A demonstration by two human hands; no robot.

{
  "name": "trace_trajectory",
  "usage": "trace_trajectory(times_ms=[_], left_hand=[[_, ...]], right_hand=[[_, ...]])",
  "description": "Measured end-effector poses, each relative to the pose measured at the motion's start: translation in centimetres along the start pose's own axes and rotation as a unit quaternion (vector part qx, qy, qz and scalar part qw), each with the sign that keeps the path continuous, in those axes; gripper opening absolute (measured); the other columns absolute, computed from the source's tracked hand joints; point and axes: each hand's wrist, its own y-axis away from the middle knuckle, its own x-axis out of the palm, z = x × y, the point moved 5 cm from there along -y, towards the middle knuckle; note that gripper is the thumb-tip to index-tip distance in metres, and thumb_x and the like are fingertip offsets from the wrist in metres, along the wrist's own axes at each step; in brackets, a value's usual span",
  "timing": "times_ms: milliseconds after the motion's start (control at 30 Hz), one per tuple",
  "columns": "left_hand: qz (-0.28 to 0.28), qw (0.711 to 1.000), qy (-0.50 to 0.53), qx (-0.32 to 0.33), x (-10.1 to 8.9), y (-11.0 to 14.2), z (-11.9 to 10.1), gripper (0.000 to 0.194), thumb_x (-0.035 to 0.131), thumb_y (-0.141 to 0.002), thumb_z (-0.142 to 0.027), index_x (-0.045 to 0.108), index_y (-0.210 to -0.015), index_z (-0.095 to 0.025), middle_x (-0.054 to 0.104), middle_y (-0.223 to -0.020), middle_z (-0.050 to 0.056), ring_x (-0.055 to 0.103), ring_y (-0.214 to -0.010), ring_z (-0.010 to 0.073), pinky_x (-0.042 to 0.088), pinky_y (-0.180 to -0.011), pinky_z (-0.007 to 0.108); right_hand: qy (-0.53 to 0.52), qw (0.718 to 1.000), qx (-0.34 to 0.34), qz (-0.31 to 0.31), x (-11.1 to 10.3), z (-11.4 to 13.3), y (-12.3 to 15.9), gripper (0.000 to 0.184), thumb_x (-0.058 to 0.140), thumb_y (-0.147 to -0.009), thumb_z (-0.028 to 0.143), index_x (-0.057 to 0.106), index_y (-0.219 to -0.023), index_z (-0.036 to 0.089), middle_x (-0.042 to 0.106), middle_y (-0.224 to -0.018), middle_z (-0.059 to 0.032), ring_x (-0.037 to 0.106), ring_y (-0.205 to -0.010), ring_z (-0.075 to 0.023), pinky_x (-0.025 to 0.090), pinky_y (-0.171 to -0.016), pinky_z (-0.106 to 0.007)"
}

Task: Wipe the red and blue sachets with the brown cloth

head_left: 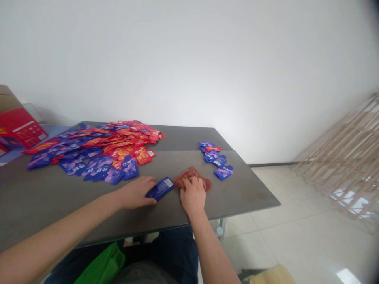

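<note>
L hand pinches 1 blue packet btwn thumb & fingers nr front edge of grey surface; R hand, fingers bent, rests on brown cloth alongside, can't tell if pinching.

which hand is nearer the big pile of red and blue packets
Left: the left hand is just in front of the pile; the right hand is farther right, on the brown cloth.

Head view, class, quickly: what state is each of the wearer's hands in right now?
Left hand: closed, holding one end of a blue packet.
Right hand: fingers bent on a brown cloth; gripping or just pressing, cannot tell.
</note>
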Motion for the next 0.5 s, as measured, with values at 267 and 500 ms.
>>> trace_trajectory(times_ms=[267, 500], left_hand=[[-0.036, 0.999, 0.008, 0.001, 2.0, -0.3, -0.6, 0.066, 0.059, -0.075, -0.018, 0.059, -0.140, -0.009, 0.058, -0.149, 0.018, 0.053, -0.141, 0.0316, 0.038, -0.122, 0.041], [0.060, 0.994, 0.071, 0.056, -1.4, -2.8, 1.6, 0.046, 0.060, -0.078, -0.026, 0.076, -0.121, -0.021, 0.074, -0.130, 0.008, 0.068, -0.119, 0.0295, 0.049, -0.107, 0.037]], right_hand=[[-0.035, 0.999, 0.012, -0.011, -0.2, -0.4, 0.2, 0.026, 0.065, -0.092, 0.026, 0.073, -0.117, 0.030, 0.064, -0.108, -0.0073, 0.050, -0.108, -0.0284, 0.041, -0.096, -0.041], [-0.051, 0.999, 0.016, -0.004, -0.2, -0.4, 0.2, 0.032, 0.062, -0.094, 0.026, 0.073, -0.124, 0.030, 0.065, -0.113, -0.0086, 0.051, -0.110, -0.0285, 0.042, -0.098, -0.041]])
